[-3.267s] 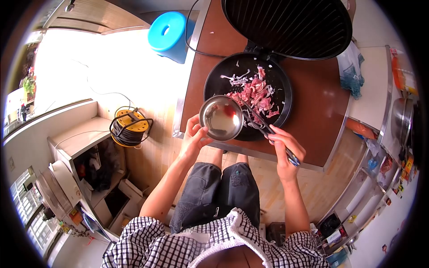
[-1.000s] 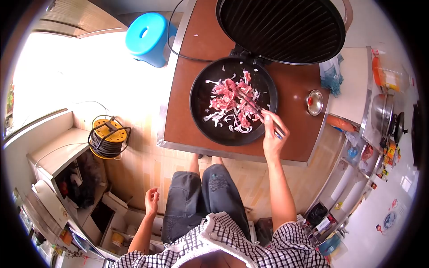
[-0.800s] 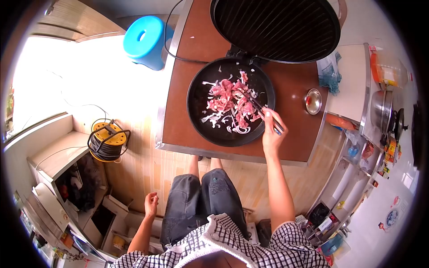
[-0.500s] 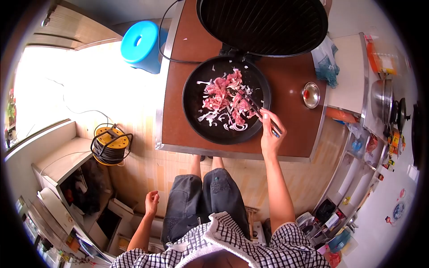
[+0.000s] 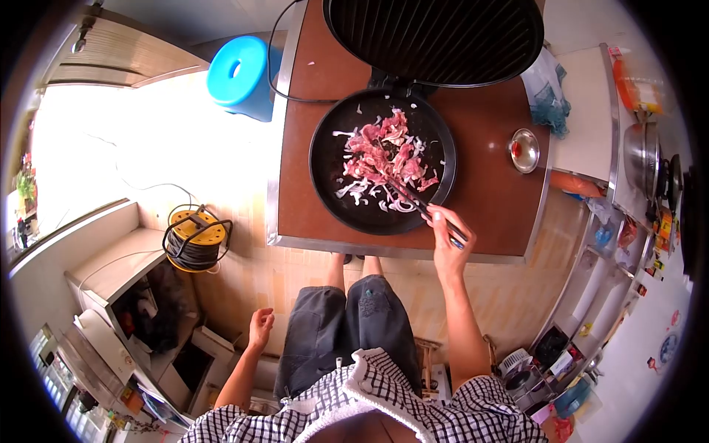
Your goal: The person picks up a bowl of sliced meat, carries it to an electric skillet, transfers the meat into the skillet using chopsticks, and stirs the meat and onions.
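Note:
My right hand [image 5: 452, 240] is closed around a pair of dark chopsticks [image 5: 418, 201] at the near right rim of a round black electric pan [image 5: 329, 193]. The chopstick tips reach into thin slices of pink raw meat [image 5: 373, 151], near the lower middle of the heap. Pale sliced onion [image 5: 360, 190] lies among and around the meat, mostly on the near side. My left hand [image 5: 261, 327] hangs beside my left leg, away from the table, with its fingers loosely bent and nothing seen in it.
The pan's ridged lid [image 5: 436, 40] stands raised behind it. A small metal bowl [image 5: 524, 151] with something red sits right on the brown table [image 5: 487, 199]. A blue stool [image 5: 238, 74] and a cable reel [image 5: 196, 238] are at left; shelves [image 5: 591, 288] line the right.
The chopstick tips have shifted left and toward me through the meat, and the heap has changed shape slightly. The whole view has moved a little; my left hand still hangs at my side.

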### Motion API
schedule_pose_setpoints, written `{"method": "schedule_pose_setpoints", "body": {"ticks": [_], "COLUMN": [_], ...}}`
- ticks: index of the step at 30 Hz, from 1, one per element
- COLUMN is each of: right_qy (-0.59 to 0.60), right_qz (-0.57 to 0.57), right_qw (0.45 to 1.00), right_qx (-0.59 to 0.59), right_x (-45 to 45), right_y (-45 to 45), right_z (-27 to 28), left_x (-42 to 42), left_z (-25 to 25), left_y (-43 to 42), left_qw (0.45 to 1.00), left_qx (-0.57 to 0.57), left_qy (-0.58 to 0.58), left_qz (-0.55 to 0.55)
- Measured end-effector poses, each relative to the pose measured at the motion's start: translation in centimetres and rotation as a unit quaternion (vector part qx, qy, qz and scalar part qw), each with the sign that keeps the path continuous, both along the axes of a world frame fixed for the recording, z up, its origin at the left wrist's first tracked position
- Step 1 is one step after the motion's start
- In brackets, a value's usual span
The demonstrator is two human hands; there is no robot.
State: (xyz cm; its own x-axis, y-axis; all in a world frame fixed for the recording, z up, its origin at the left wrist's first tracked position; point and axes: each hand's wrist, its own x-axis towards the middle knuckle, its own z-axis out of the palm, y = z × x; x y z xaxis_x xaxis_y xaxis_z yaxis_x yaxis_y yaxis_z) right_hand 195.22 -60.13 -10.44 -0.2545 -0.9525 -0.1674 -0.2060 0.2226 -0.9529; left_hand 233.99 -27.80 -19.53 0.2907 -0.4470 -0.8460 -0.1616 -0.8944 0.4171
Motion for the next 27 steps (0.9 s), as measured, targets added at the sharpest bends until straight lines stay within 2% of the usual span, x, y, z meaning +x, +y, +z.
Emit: {"method": "schedule_pose_setpoints", "body": {"ticks": [2,5,6,8,11,12,15,19,20,22,24,25,27], "right_qy": [-0.025,0.024,0.048,0.035,-0.073,-0.038,-0.021,-0.075,-0.049,-0.082,-0.080,-0.083,-0.075], "right_qz": [-0.008,0.025,0.045,0.017,-0.001,0.021,0.056,-0.007,-0.025,-0.045,0.033,0.050,-0.021], "right_qw": [0.999,0.998,0.998,0.999,0.997,0.999,0.998,0.996,0.998,0.996,0.989,0.989,0.996], "right_qx": [-0.027,-0.048,-0.009,-0.017,-0.002,-0.032,0.028,0.044,0.023,0.012,0.121,0.113,0.044], "right_x": [0.5,1.3,1.5,1.6,1.9,2.0,2.1,1.3,0.9,0.2,-0.2,-0.3,-1.0], "right_y": [-0.4,-1.7,-2.3,-1.9,0.5,0.9,0.9,2.0,1.6,0.8,1.0,1.5,1.8], "right_z": [0.8,-1.9,-1.3,-1.0,0.9,0.1,-1.2,0.8,0.9,-0.6,-0.9,-1.0,-0.1], "left_x": [0.3,0.0,-0.1,-0.1,0.3,0.5,0.6,1.1,1.5,1.4,1.3,1.2,1.3], "left_z": [-0.3,-0.8,-0.8,-0.6,-0.5,-0.4,-0.3,-0.4,-0.7,-0.9,-1.2,-1.2,-1.1], "left_y": [0.3,-0.3,-0.3,-0.5,0.3,0.6,0.5,1.5,1.6,1.5,0.9,0.5,0.4], "left_qw": [1.000,1.000,1.000,0.999,0.999,0.998,0.997,0.996,0.996,0.995,0.996,0.996,0.996], "left_qx": [0.008,0.011,0.011,-0.011,0.008,0.022,0.035,0.022,0.031,0.034,0.020,0.012,-0.004], "left_qy": [-0.012,-0.004,0.004,-0.005,-0.017,-0.021,-0.026,-0.026,-0.027,-0.027,-0.031,-0.025,-0.010], "left_qz": [-0.016,-0.013,-0.009,-0.042,-0.050,-0.046,-0.058,-0.079,-0.083,-0.084,-0.080,-0.083,-0.094]}}
